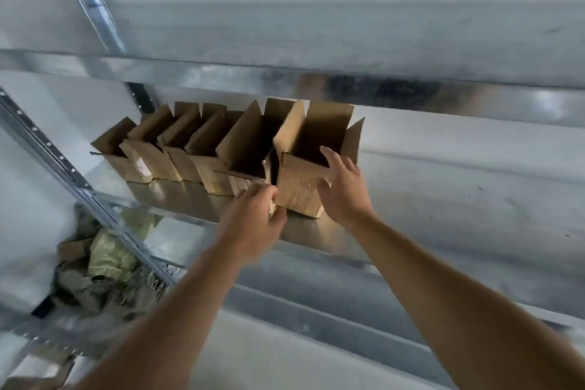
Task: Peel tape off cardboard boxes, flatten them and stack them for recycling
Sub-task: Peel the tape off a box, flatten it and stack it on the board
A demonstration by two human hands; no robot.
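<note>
Several open cardboard boxes stand in a row on a metal shelf [177, 196], their flaps up. The rightmost box [300, 187] is nearest my hands. My left hand [253, 222] reaches to its lower left corner, and its fingers pinch something pale there, maybe tape or the box edge. My right hand [343, 187] lies against the box's front right side with its fingers spread and the fingertips at the top rim. The neighbouring box [243, 149] touches it on the left.
Another shelf [348, 79] runs just above the boxes. A slanted metal upright [72, 174] crosses at the left. Below left lies a heap of crumpled paper and cardboard scraps [104, 266]. The shelf stretches bare to the right of the boxes.
</note>
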